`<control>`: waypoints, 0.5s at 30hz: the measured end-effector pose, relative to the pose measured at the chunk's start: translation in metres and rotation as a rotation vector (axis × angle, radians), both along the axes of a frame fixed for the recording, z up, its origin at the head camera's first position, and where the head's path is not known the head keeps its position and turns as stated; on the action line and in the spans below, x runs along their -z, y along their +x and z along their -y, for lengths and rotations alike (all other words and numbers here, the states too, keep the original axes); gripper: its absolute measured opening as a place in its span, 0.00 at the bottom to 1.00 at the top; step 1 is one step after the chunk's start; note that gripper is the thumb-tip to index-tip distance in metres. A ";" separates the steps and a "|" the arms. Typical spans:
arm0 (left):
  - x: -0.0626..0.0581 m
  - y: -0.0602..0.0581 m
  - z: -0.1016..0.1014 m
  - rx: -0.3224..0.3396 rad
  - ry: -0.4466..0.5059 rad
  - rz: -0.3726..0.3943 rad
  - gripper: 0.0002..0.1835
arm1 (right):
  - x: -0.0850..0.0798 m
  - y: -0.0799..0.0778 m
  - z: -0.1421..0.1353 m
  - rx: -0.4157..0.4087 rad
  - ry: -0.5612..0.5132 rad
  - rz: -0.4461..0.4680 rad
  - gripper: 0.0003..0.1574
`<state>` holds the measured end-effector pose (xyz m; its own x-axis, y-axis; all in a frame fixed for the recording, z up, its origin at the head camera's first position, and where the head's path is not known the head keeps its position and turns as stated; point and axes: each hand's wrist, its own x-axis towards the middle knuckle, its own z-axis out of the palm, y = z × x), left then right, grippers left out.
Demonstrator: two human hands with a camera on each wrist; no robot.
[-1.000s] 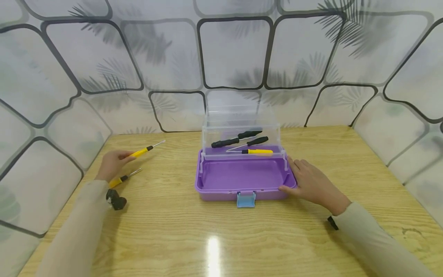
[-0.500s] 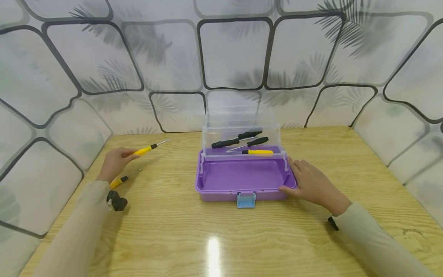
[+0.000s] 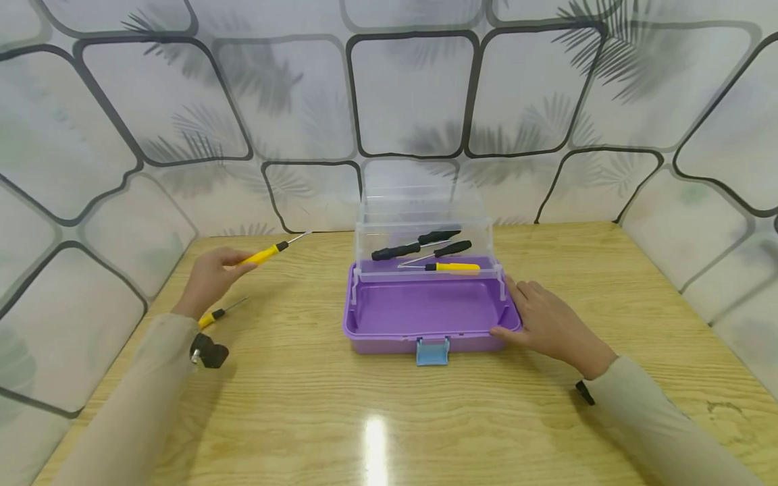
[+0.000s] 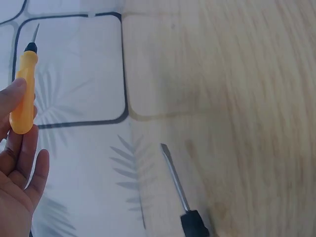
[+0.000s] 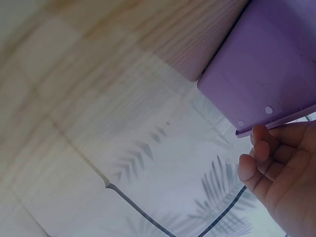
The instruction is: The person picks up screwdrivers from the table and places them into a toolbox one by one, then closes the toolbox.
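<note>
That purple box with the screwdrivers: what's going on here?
A person is handling screwdrivers beside an open purple box. Their left hand holds a yellow screwdriver above the table, off to the left of the box. Their right hand grips the box's right end. A second yellow screwdriver lies on the table by the left wrist. Some black-handled screwdrivers and another yellow one show at the box's clear plastic part, toward the back.
</note>
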<state>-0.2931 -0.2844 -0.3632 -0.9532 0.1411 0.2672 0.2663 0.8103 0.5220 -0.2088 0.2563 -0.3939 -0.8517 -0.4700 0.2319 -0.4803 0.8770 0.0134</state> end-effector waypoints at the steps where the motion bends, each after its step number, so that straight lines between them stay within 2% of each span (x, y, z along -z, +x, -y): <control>1: -0.001 0.001 -0.002 0.002 0.005 -0.014 0.19 | 0.000 0.000 0.000 -0.001 -0.002 0.000 0.61; 6: -0.009 0.007 -0.011 0.017 0.022 -0.053 0.18 | 0.000 0.000 0.001 -0.008 -0.008 -0.011 0.61; 15: -0.018 0.015 -0.022 0.042 0.074 -0.065 0.17 | 0.000 0.000 0.000 -0.011 -0.010 -0.022 0.61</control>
